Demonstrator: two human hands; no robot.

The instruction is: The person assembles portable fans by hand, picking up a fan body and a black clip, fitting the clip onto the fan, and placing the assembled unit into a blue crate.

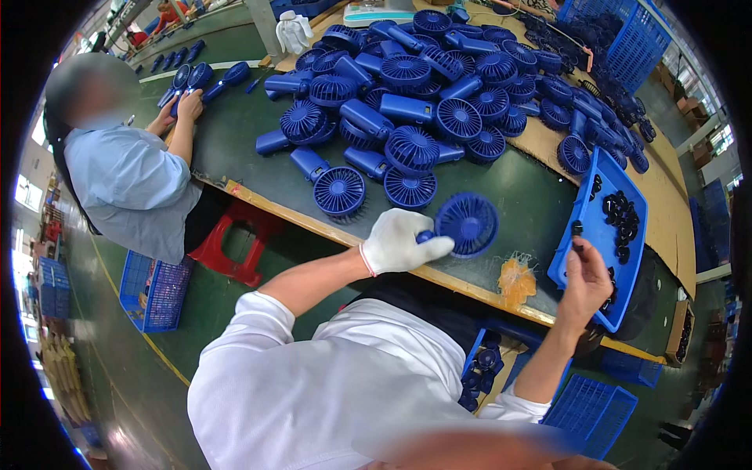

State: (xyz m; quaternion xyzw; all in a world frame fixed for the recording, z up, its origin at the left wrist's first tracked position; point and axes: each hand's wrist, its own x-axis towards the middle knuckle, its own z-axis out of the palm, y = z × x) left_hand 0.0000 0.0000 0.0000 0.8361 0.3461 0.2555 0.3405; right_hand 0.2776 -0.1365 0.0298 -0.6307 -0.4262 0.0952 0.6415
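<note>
My left hand [401, 241], in a white glove, is closed around the handle of a blue handheld fan [468, 225] over the near side of the table. The fan's round grille faces up, its blades look blurred, and the glove hides most of the handle. At the right, my bare right hand [587, 283] pinches a small black part [578, 229] upright between thumb and fingers. It is above the near left side of a blue tray [562, 262] holding many similar black pieces [620, 223]. Beyond my left hand lies a large heap of blue handheld fans [407, 111].
An orange, stringy clump [517, 280] lies by the table's front edge. At the left a co-worker [129, 168] handles blue fans beside a red stool [235, 243]. Blue crates [591, 411] stand low on the right. A box of dark round parts [482, 368] is near my lap.
</note>
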